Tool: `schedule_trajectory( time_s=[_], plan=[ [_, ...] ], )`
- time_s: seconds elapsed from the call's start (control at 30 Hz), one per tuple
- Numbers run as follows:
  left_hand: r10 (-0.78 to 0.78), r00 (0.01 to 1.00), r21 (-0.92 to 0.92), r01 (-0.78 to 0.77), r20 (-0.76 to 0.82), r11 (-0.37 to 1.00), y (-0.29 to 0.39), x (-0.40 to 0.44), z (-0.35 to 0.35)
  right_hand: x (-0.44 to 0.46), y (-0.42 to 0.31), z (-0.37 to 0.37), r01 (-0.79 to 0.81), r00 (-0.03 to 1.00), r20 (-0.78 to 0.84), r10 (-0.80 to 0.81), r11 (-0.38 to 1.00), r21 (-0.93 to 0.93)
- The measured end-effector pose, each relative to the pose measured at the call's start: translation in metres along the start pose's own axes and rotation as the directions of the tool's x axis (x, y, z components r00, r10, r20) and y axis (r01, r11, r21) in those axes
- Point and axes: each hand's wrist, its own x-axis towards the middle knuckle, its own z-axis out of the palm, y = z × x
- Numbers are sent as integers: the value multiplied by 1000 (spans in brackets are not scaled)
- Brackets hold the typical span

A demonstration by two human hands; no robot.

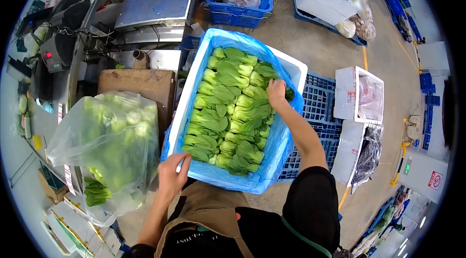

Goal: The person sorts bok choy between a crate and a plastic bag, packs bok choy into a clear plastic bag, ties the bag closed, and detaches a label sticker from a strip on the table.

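Rows of green bok choy [228, 105] lie packed in a white foam box [187, 97] lined with blue plastic film [286, 153]. My right hand [277, 94] is at the box's upper right side, its fingers closed on bok choy beside the liner; dark leaves show just past it. At the lower left corner of the box is my left hand [171, 174], its fingers curled together near the rim. What they pinch, if anything, is hidden. A clear plastic bag [119, 146] full of more bok choy sits to the left of this hand.
A brown block [138, 83] and a metal scale platform [153, 8] stand on the left. Beyond the box is a blue crate [240, 15] with red items in bags. Blue pallets [315, 127] and white foam boxes [347, 95] are on the right.
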Motion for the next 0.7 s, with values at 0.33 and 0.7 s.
schedule_trajectory(
  time_s=[0.33,0.7],
  plan=[
    [463,778,507,-628,424,591,-66,301,210,-119,10,-27,92,908,-329,258,644,759],
    [211,828,614,-534,520,582,-73,340,241,-104,-74,28,145,987,-154,-33,567,811]
  ],
)
